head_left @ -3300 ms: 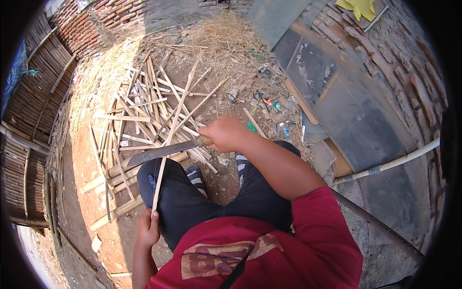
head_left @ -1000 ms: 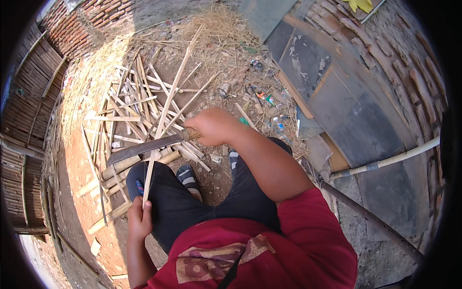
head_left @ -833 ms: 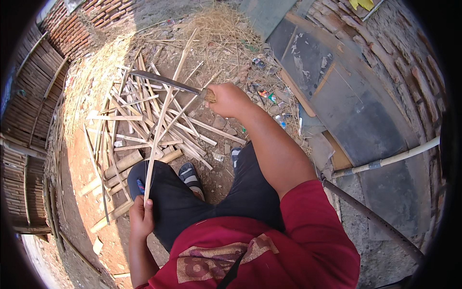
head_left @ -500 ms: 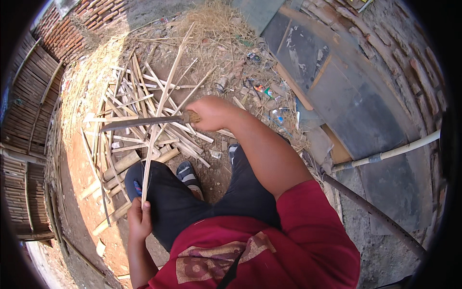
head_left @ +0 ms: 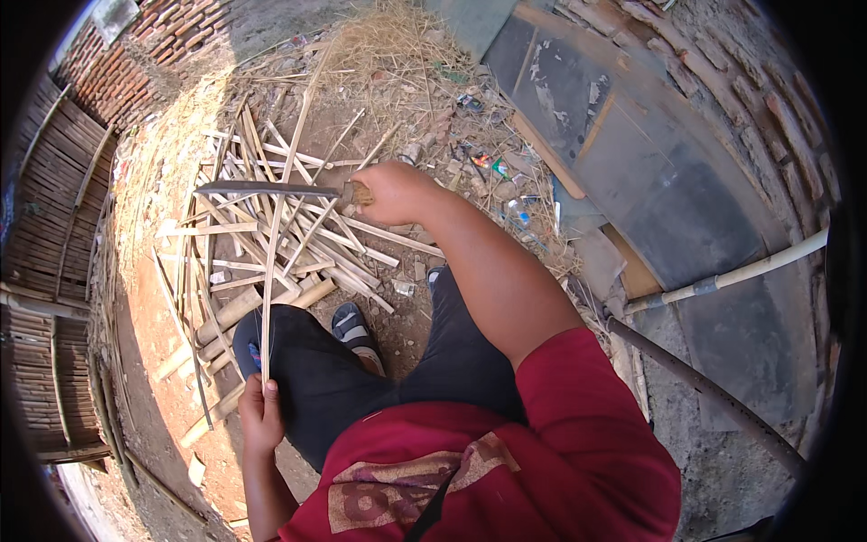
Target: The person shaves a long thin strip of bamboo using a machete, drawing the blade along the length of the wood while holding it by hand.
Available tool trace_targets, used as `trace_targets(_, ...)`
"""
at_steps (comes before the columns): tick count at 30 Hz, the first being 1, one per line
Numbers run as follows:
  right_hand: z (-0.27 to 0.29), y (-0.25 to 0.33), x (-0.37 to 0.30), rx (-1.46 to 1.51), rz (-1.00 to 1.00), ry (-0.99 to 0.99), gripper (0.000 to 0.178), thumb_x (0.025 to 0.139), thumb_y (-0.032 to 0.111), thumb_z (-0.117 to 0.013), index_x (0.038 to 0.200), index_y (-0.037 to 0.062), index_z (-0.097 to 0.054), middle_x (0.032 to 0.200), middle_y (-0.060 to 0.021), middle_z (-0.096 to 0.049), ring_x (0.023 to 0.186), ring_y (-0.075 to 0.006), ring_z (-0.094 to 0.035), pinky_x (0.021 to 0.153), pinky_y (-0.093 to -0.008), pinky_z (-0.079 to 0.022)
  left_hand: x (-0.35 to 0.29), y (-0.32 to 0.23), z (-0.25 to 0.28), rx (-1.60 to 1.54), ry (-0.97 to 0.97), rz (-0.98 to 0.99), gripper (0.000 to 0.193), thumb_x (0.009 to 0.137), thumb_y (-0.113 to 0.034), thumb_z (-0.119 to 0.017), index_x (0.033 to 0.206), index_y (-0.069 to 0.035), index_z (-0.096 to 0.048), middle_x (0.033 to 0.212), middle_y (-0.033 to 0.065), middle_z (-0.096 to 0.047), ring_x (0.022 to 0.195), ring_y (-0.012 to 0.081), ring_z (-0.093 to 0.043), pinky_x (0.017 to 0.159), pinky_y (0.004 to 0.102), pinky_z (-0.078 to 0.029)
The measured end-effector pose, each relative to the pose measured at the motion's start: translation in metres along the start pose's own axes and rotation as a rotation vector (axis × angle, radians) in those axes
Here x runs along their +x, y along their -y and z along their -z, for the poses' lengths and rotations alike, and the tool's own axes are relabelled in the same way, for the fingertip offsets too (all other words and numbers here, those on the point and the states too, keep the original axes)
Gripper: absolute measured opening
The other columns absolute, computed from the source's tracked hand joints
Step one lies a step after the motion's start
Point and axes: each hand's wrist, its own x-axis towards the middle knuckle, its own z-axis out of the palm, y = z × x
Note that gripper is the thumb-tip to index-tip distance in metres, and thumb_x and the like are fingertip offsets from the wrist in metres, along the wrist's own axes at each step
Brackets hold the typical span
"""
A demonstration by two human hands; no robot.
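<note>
My left hand (head_left: 261,418) is closed round the near end of a long, thin bamboo strip (head_left: 274,230), which runs up past my left knee and away over the pile. In my right hand (head_left: 394,193), closed on its handle, is a machete (head_left: 271,189) with a dark blade pointing left. The blade lies across the strip, partway along its length; whether its edge has cut into the strip I cannot tell. Beneath both is a heap of split bamboo pieces (head_left: 352,270) on the ground.
Thicker bamboo poles (head_left: 217,417) lie left of my knee. Dark boards (head_left: 668,199) lean by the brick wall at right, with a pale pipe (head_left: 731,284) and a dark pole (head_left: 713,391) nearer. A woven bamboo wall (head_left: 54,199) stands left. Straw (head_left: 388,45) and litter (head_left: 498,168) cover far ground.
My right hand and the machete have moved farther away along the strip, up in the picture. The strip has swung slightly left, and my left hand keeps its hold near the knee.
</note>
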Motion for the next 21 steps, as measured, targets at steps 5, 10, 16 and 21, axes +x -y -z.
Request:
trace_targets(5, -0.021, -0.007, 0.000, 0.009, 0.032, -0.092, 0.035, 0.076, 0.023, -0.075, 0.108, 0.0106, -0.070, 0.092, -0.0191, -0.072, 0.090, -0.0409, -0.070, 0.076, -0.0511, -0.055, 0.009, -0.006, -0.002, 0.017, 0.001, -0.011, 0.035, 0.109, -0.035, -0.051, 0.095, -0.004, -0.058, 0.073, -0.0072, -0.048, 0.066, 0.0032, -0.040, 0.058, 0.0229, -0.034)
trace_targets(10, -0.022, 0.043, -0.019, -0.176, 0.296, 0.195, 0.044, 0.077, 0.024, -0.076, 0.118, 0.0108, -0.071, 0.096, -0.0208, -0.073, 0.091, -0.0401, -0.071, 0.077, -0.0501, -0.056, 0.001, -0.007, 0.003, -0.037, 0.025, 0.051, 0.032, 0.109, -0.029, -0.053, 0.092, -0.002, -0.056, 0.070, -0.0026, -0.049, 0.068, 0.0066, -0.042, 0.060, 0.0263, -0.037)
trace_targets(16, 0.004, -0.002, 0.004, 0.084, -0.174, -0.027, 0.029, 0.077, 0.015, -0.068, 0.106, 0.0080, -0.070, 0.100, -0.0179, -0.073, 0.098, -0.0378, -0.071, 0.082, -0.0482, -0.057, 0.006, -0.006, 0.001, 0.104, -0.013, -0.027, 0.028, 0.108, -0.026, -0.054, 0.094, -0.002, -0.058, 0.070, 0.0004, -0.051, 0.068, 0.0096, -0.046, 0.063, 0.0294, -0.040)
trace_targets(21, -0.032, 0.047, -0.021, -0.226, 0.214, 0.206, 0.044, 0.081, 0.028, -0.077, 0.121, 0.0106, -0.069, 0.100, -0.0203, -0.073, 0.094, -0.0392, -0.071, 0.083, -0.0483, -0.057, 0.006, -0.007, 0.001, 0.058, 0.013, 0.015, 0.029, 0.108, -0.027, -0.054, 0.093, -0.002, -0.058, 0.070, 0.0013, -0.052, 0.068, 0.0100, -0.046, 0.064, 0.0302, -0.041)
